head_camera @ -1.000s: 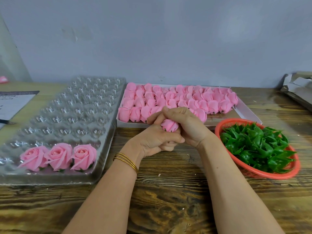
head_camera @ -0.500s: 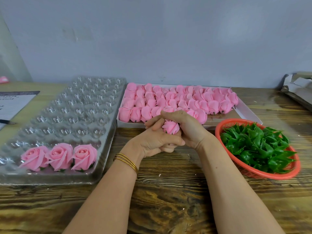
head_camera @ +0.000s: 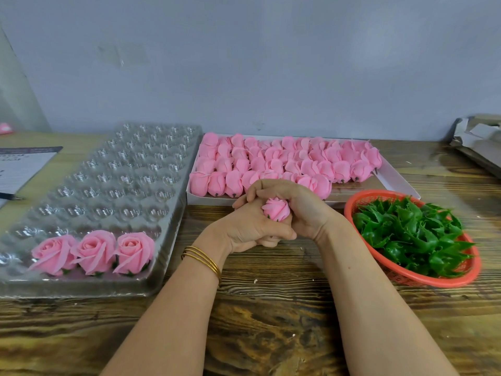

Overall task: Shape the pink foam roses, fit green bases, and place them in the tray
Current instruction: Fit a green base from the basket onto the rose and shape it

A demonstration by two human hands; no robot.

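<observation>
A pink foam rose bud (head_camera: 276, 209) sits between both hands at the table's middle, its spiral top showing. My left hand (head_camera: 244, 229) curls round its lower part from the left. My right hand (head_camera: 301, 207) wraps over it from the right, fingers lying across the left hand's fingers. The clear plastic tray (head_camera: 113, 185) lies at the left, with three finished pink roses (head_camera: 92, 252) in its front row. A white box (head_camera: 398, 183) behind the hands holds several unshaped pink buds (head_camera: 284, 161). At the right, a red basket (head_camera: 412, 278) is full of green bases (head_camera: 412, 234).
A paper sheet (head_camera: 19, 166) and a pen (head_camera: 10, 197) lie at the far left. Torn cardboard (head_camera: 479, 142) sits at the back right corner. The wooden table (head_camera: 271, 321) runs to a grey wall behind.
The bud has turned in the hands and shows more of its spiral top. My right fingers have slid further over the left hand. Both hands stay in place.
</observation>
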